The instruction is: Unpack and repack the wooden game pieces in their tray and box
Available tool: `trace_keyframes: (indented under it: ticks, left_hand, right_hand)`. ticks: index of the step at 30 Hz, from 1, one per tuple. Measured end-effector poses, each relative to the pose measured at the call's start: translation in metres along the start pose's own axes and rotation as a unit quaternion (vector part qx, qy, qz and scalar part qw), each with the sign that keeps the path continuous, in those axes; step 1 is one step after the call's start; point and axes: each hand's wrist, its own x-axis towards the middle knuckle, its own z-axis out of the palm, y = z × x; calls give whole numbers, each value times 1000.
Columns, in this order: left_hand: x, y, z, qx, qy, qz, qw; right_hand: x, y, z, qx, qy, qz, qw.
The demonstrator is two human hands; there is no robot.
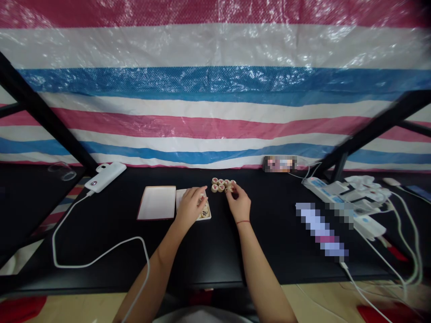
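Observation:
My left hand point(191, 205) is over a shallow white box point(209, 214), its fingers stretched out and apart across the opening. Round wooden xiangqi pieces point(204, 212) with dark characters lie inside, some of them hidden under the hand. To the right of the box, on the black table, more xiangqi pieces point(221, 188) with red characters stand close together in rows. At the right end of these rows, my right hand point(239, 204) pinches a xiangqi piece point(230, 189) between thumb and fingers. The box's lid point(156, 203), pale inside, lies just left of the box.
A white power bank point(106, 176) with a long cable is at the back left, near a clear cup point(63, 172). On the right are a blurred-out phone-like object point(321, 231), a power strip point(367, 224) and tangled cables. Striped sheeting point(215, 125) hangs behind the table point(215, 258).

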Motion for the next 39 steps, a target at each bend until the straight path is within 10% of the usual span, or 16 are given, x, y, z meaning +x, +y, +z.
trace_keyframes:
  ticks: [27, 33, 39]
  left_hand:
    - [0, -8, -6, 116, -26, -116, 986]
    - [0, -2, -1, 206, -96, -119, 967]
    - [3, 11, -1, 185, -123, -122, 967]
  right_hand:
    - [0, -1, 2, -110, 12, -50, 993]
    - [-21, -36, 13, 28, -170, -131, 976]
    - [-31, -43, 23, 3, -207, -128, 970]
